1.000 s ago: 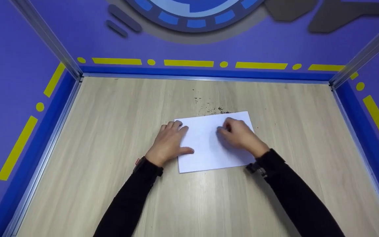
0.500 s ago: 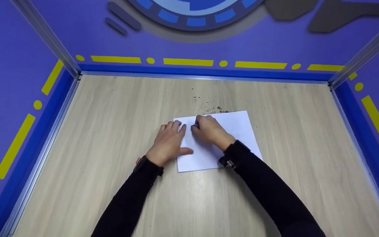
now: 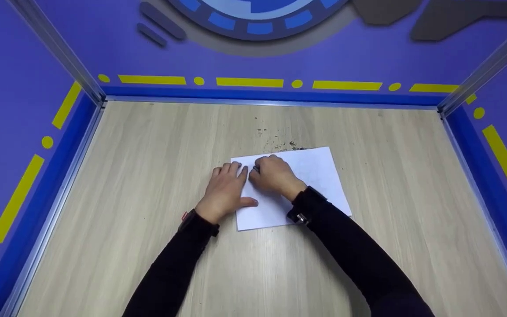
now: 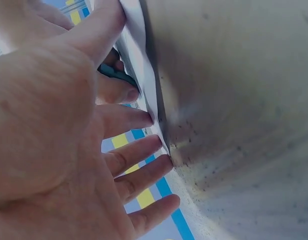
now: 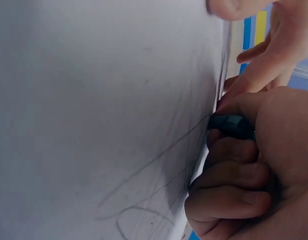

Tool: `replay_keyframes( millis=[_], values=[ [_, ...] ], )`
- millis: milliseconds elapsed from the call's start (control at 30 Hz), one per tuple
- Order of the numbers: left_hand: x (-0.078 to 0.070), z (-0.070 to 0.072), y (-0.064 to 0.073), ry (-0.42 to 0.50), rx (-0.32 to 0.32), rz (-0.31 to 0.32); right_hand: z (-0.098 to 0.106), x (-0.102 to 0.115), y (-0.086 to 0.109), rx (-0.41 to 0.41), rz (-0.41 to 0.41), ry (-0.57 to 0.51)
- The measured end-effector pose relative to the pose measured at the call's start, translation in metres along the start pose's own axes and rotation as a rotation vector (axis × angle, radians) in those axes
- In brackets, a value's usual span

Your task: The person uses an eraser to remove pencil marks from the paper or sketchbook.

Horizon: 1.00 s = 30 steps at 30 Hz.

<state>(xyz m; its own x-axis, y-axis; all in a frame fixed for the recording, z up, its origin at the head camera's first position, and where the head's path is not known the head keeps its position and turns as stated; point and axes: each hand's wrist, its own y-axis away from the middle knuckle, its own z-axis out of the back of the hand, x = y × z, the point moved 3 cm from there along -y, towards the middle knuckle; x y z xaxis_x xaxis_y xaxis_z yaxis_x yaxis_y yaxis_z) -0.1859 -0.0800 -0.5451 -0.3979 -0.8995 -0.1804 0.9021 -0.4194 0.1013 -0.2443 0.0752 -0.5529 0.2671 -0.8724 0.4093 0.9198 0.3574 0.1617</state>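
A white sheet of paper (image 3: 319, 180) lies on the wooden table, slightly turned. My left hand (image 3: 225, 189) rests across its left edge, fingers spread and thumb out on the sheet. Close beside it, my right hand (image 3: 273, 174) bends over the paper's upper left part. In the right wrist view, its thumb and curled fingers pinch a small dark teal eraser (image 5: 233, 125) against the sheet; most of the eraser is hidden in the grip. Faint pencil lines (image 5: 144, 172) cross the paper there. The left wrist view also shows the eraser (image 4: 116, 75) beyond the left thumb.
Dark crumbs (image 3: 293, 143) are scattered on the table just past the paper's far edge. Blue printed panels (image 3: 253, 66) with metal frame rails (image 3: 271, 103) wall in the table (image 3: 148, 145) at the back and both sides.
My right hand has swept left with the eraser, from the paper's right part to right beside the left hand. The left hand stays in place on the sheet.
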Motion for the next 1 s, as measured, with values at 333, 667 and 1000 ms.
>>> replay_keyframes(
  millis=[333, 667, 1000],
  values=[
    [-0.003, 0.006, 0.000, -0.017, -0.003, 0.025, 0.012, -0.022, 0.009, -0.058, -0.025, -0.030],
    [-0.003, 0.003, -0.003, -0.015, 0.075, 0.057, 0.037, -0.096, 0.040, -0.140, -0.085, -0.138],
    [-0.004, 0.000, -0.002, 0.005, 0.101, 0.063, 0.056, -0.155, 0.065, -0.167, -0.205, -0.141]
  ],
)
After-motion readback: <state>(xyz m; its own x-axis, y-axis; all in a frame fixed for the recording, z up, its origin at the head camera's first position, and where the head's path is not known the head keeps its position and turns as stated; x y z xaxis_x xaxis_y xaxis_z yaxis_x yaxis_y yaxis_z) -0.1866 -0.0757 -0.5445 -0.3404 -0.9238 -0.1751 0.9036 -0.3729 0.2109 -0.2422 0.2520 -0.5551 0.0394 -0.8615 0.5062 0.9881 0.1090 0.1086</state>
